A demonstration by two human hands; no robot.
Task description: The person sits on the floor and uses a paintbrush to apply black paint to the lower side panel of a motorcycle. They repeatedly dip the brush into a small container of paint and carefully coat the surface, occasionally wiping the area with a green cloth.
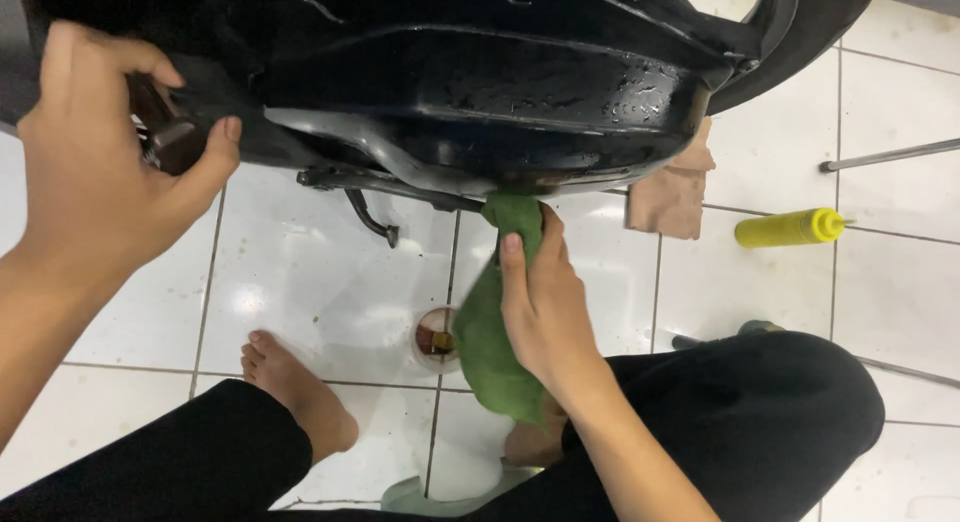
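Observation:
A wet, glossy black scooter body (480, 72) fills the top of the head view. My right hand (545, 302) grips a green cloth (485, 342) and presses its upper end against the underside of the black body. My left hand (95, 172) is at the upper left, fingers curled around a dark part of the scooter's edge (170, 132), thumb underneath. A thin metal stand and rod (365, 207) hang under the body between my hands.
White floor tiles (300, 282) lie below. A small round cup (436, 339) sits by the cloth, a yellow squeeze bottle (790, 228) lies at right, a brown rag (670, 197) under the body. My bare foot (295, 387) and black-trousered legs (740, 422) are in front.

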